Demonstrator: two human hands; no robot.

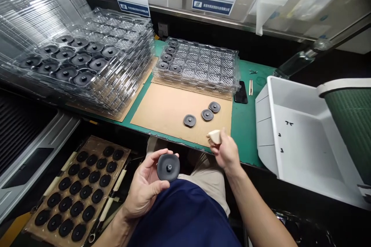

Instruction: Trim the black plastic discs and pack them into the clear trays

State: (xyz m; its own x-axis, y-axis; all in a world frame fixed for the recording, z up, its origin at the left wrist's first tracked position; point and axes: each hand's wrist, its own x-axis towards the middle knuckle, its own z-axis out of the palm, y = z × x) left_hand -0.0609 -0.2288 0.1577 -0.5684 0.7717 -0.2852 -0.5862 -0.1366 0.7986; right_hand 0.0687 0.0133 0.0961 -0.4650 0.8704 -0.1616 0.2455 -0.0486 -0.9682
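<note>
My left hand (150, 183) grips a black rounded-square disc part (164, 173) by its rim, with the central stub facing me. To the right, above my lap at the table edge, my right hand (226, 150) is closed around a cream wedge-shaped piece (215, 136); its material is hard to tell. Three similar disc parts lie on the cardboard sheet (162, 104) beyond my hands: a single one (189, 120) on the left, and a nearer one (207, 114) touching a farther one (215, 107) on the right.
Behind the cardboard stands a clear compartment tray (199, 65) holding several discs at its left. Stacked clear trays (116, 69) rise at left. A brown rack (81, 189) of discs sits lower left. At right are a phone (241, 92) and a white bin (304, 139) with small black scraps.
</note>
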